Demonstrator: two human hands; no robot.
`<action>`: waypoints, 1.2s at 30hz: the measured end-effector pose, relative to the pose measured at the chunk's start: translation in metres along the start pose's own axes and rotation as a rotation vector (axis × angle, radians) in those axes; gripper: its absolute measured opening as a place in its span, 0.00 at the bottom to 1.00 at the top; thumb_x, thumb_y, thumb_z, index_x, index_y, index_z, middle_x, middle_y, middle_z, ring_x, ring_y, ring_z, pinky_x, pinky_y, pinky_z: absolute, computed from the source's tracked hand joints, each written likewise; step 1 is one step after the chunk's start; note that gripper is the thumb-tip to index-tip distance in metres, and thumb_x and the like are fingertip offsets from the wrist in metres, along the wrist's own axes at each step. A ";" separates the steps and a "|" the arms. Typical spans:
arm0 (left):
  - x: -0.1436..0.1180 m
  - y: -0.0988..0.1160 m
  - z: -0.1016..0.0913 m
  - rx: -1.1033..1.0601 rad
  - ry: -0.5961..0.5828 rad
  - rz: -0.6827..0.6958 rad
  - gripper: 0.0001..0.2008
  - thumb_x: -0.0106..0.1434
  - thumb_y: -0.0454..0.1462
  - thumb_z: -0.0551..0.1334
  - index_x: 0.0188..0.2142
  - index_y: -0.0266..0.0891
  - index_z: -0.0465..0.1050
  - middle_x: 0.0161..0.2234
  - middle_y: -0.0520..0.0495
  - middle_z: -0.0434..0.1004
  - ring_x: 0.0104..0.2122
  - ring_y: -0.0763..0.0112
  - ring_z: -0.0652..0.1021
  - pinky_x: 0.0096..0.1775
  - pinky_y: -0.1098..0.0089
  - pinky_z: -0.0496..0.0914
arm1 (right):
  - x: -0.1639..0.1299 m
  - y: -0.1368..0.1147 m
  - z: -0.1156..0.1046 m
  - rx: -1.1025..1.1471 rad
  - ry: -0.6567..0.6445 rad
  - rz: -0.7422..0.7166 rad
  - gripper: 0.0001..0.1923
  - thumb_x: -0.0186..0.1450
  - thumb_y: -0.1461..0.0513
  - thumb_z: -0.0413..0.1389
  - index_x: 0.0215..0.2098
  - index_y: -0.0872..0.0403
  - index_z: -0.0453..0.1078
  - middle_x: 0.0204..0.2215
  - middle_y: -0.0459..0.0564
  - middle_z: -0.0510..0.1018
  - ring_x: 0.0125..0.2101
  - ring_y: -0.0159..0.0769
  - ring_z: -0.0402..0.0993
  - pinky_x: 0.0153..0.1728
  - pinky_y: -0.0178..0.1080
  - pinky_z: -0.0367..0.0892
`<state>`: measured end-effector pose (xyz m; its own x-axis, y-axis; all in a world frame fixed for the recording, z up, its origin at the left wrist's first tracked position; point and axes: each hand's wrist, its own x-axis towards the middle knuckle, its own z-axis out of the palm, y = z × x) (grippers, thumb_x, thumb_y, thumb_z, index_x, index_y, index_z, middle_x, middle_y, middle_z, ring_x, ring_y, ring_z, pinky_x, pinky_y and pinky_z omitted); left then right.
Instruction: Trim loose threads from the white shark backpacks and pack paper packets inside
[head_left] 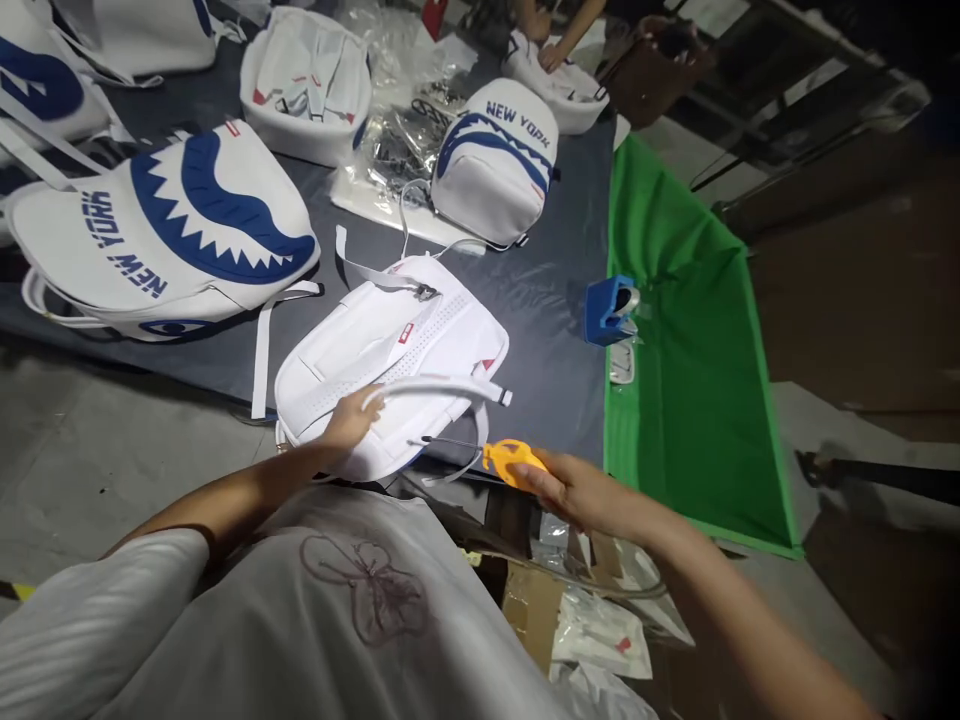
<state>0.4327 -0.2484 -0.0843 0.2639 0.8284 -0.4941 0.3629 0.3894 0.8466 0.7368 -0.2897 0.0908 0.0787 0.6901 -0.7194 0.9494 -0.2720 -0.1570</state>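
A white backpack [352, 350] lies on the dark-covered table in front of me, with its strap side up. My left hand [352, 418] is closed on a white shoulder strap [442, 384] near the bag's lower edge. In my right hand [574, 488] is an orange-handled tool [514, 464], whose thin metal rod points left over the bag's near side. Its exact kind I cannot make out. Whether the rod's tip touches the bag is not clear. A loose webbing strap [375, 272] with a buckle lies across the bag's top.
White-and-blue backpacks [217, 220] marked NEW YORK lie left and behind [495, 165]. Clear plastic bags [405, 130] are heaped at the back. A blue tape dispenser [609, 310] stands beside a green fabric bin [690, 370] on the right. Another person's hands [559, 50] touch a bag at the far end.
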 end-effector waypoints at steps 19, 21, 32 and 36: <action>0.004 0.019 -0.087 -0.202 0.314 -0.069 0.17 0.71 0.43 0.56 0.53 0.35 0.69 0.55 0.34 0.71 0.54 0.59 0.75 0.53 0.60 0.73 | -0.053 -0.057 0.170 0.079 0.174 0.223 0.18 0.74 0.54 0.43 0.50 0.54 0.68 0.32 0.55 0.81 0.32 0.45 0.79 0.28 0.38 0.61; 0.021 0.010 -0.102 -0.450 0.206 -0.389 0.14 0.73 0.41 0.53 0.46 0.31 0.69 0.46 0.32 0.75 0.46 0.62 0.79 0.46 0.64 0.77 | -0.052 -0.082 0.206 0.132 0.178 0.278 0.18 0.75 0.54 0.42 0.50 0.54 0.68 0.33 0.56 0.82 0.34 0.47 0.80 0.29 0.39 0.62; 0.024 -0.011 -0.097 -0.789 -0.030 -0.437 0.18 0.73 0.45 0.54 0.48 0.32 0.70 0.41 0.38 0.77 0.38 0.71 0.80 0.41 0.76 0.77 | -0.024 -0.157 0.277 0.193 0.337 0.500 0.19 0.77 0.54 0.38 0.49 0.57 0.64 0.34 0.61 0.81 0.32 0.45 0.79 0.28 0.39 0.62; 0.038 -0.010 -0.088 -0.921 -0.362 -0.462 0.22 0.73 0.50 0.50 0.52 0.35 0.70 0.41 0.40 0.79 0.36 0.72 0.81 0.33 0.77 0.77 | 0.004 -0.167 0.274 0.320 0.355 0.441 0.17 0.77 0.57 0.42 0.51 0.59 0.65 0.34 0.58 0.81 0.33 0.43 0.79 0.29 0.37 0.59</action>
<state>0.3603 -0.1851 -0.0946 0.5765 0.4160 -0.7032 -0.2739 0.9093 0.3134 0.4949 -0.4256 -0.0712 0.5880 0.6326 -0.5040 0.6719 -0.7290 -0.1312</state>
